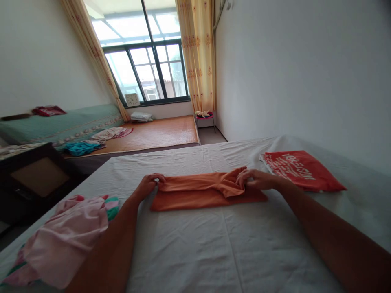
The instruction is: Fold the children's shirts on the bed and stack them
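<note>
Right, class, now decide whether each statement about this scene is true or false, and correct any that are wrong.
1. The left grip is at the left end of the orange cloth. True.
2. The pink cloth lies on the person's right. False: the pink cloth lies on the left.
3. The red packet has white lettering. True.
4. The right grip is apart from the orange cloth. False: the right grip has its fingers on it.
5. The clock stands at the window. True.
</note>
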`<state>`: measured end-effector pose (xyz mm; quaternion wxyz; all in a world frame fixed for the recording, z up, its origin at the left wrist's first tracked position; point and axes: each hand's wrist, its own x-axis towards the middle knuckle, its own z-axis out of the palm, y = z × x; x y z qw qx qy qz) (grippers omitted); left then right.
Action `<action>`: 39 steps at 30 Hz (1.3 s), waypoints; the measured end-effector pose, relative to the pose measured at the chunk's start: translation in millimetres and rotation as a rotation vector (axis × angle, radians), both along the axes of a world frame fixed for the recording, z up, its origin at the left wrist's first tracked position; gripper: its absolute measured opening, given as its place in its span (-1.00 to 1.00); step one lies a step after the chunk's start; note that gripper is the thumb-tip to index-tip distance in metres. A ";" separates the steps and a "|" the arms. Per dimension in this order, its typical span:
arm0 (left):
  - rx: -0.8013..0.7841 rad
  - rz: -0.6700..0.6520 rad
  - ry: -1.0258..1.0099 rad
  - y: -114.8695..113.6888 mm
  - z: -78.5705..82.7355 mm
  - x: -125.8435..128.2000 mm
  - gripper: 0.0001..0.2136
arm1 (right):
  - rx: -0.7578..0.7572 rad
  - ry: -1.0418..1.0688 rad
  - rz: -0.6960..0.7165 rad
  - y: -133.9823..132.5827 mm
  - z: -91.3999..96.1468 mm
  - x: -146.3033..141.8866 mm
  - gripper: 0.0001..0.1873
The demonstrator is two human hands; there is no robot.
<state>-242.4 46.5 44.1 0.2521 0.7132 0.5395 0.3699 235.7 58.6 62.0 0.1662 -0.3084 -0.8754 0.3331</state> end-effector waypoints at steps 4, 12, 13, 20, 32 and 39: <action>0.018 0.199 -0.059 1.5 -2.0 -1.4 -0.68 | 0.000 -0.049 -0.010 3.4 -3.8 1.8 -0.69; 0.227 0.019 0.363 -1.2 8.1 53.6 -0.79 | 0.084 -0.168 0.040 -0.4 6.7 14.6 -0.54; 0.260 -0.070 0.328 -4.9 10.1 71.6 -0.77 | 0.108 -0.147 0.045 -1.2 7.7 12.2 -0.60; 0.287 -0.502 0.308 -46.8 12.9 191.4 -0.62 | 0.049 0.159 -0.130 -5.4 9.1 -4.9 -0.59; 0.358 -0.323 0.551 -63.9 -1.6 240.8 -0.88 | -0.335 0.015 0.056 -7.6 9.5 17.2 -0.54; 0.094 -0.119 0.087 -42.5 -14.2 232.6 -0.78 | -0.446 0.204 -0.185 -1.3 -11.2 2.7 -0.59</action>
